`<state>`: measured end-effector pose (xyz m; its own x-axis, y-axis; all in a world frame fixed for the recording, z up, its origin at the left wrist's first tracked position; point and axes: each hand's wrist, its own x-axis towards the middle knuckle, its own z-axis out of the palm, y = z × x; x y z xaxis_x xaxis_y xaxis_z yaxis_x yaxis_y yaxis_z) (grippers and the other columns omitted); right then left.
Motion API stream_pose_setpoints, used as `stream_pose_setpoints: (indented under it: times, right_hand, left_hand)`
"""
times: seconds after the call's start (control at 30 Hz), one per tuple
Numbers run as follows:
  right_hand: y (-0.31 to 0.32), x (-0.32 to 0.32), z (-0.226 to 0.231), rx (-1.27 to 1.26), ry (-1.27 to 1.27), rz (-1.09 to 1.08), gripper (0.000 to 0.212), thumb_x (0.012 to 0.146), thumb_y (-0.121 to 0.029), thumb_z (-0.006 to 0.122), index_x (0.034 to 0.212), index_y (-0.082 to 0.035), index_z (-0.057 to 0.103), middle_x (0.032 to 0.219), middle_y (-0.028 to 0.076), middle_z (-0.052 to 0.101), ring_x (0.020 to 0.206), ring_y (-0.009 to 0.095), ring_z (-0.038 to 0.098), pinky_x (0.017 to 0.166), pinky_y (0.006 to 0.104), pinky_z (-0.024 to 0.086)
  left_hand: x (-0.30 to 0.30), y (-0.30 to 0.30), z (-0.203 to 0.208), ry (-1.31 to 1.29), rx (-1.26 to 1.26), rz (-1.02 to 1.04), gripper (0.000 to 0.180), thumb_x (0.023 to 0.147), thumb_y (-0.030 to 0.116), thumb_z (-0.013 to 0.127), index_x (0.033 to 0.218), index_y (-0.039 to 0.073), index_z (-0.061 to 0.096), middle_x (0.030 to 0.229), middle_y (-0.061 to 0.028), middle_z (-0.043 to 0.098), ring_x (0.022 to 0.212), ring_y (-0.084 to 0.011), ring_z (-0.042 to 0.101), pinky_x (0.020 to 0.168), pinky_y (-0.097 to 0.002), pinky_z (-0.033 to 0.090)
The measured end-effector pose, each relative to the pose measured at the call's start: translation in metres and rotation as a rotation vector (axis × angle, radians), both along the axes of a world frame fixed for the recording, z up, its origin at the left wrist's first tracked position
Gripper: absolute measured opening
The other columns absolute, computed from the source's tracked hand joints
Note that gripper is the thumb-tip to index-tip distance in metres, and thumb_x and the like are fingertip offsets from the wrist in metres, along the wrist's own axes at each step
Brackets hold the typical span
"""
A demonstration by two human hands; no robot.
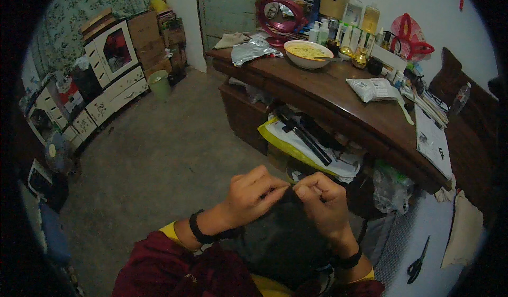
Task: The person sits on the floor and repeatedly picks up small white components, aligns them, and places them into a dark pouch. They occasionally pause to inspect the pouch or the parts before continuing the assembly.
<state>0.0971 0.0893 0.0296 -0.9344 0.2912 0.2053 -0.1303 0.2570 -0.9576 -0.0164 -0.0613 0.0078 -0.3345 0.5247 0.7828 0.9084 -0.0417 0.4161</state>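
Observation:
A dark grey-green piece of cloth (pixel 283 239) hangs in front of my lap. My left hand (pixel 255 195) is closed in a pinch at the cloth's top edge. Right beside it, my right hand (pixel 325 204) pinches the same edge between thumb and forefinger, so the fingertips of both hands almost meet. Anything finer between the fingertips is too small to make out. Black-handled scissors (pixel 418 265) lie to my right on a pale surface, near a folded beige cloth (pixel 463 231).
A brown wooden desk (pixel 323 88) stands ahead, bearing a bowl of food (pixel 308 54), a pink-framed mirror (pixel 280 19), several bottles and a white packet (pixel 373 89). Bags fill its open shelf (pixel 312 143). Far left are a white cabinet (pixel 111 53) and a green bin (pixel 158 82).

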Motion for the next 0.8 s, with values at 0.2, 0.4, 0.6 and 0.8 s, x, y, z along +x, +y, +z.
stream_pose_setpoints:
  times: [0.2,0.4,0.6,0.8]
  right_hand:
    - [0.004,-0.002,-0.007,-0.053,-0.022,0.025,0.016,0.090,-0.018,0.060,0.088,-0.003,0.062,0.073,-0.001,0.059,0.067,0.005,0.050,0.060,0.0225,0.042]
    - [0.005,-0.006,-0.012,-0.053,-0.037,0.018,0.016,0.090,-0.018,0.059,0.088,-0.003,0.062,0.070,-0.003,0.058,0.065,0.004,0.049,0.057,0.0214,0.040]
    - [0.010,-0.005,-0.015,-0.067,-0.045,0.006,0.015,0.089,-0.017,0.059,0.086,-0.003,0.062,0.067,-0.003,0.056,0.060,0.004,0.048,0.054,0.0226,0.039]
    - [0.008,-0.004,-0.008,0.174,-0.056,-0.109,0.018,0.088,-0.017,0.061,0.103,-0.008,0.065,0.059,0.000,0.052,0.052,0.006,0.046,0.049,0.0232,0.038]
  left_hand:
    - [-0.003,0.005,-0.004,-0.060,-0.009,-0.007,0.013,0.072,0.004,0.072,0.083,0.005,0.064,0.072,-0.0058,0.053,0.057,-0.0181,0.055,0.049,-0.0295,0.044]
    - [-0.005,0.006,-0.006,-0.110,-0.077,-0.017,0.015,0.074,0.005,0.071,0.084,0.005,0.061,0.075,-0.0073,0.053,0.062,-0.0207,0.057,0.053,-0.0295,0.046]
    - [-0.006,0.013,-0.009,-0.248,0.016,-0.096,0.010,0.078,0.004,0.067,0.085,0.004,0.059,0.077,-0.0078,0.055,0.067,-0.0164,0.056,0.058,-0.0260,0.045]
    - [-0.007,0.004,-0.011,-0.566,-0.080,-0.301,0.012,0.083,0.007,0.068,0.080,0.005,0.056,0.087,-0.0070,0.061,0.075,-0.0121,0.057,0.064,-0.0245,0.046]
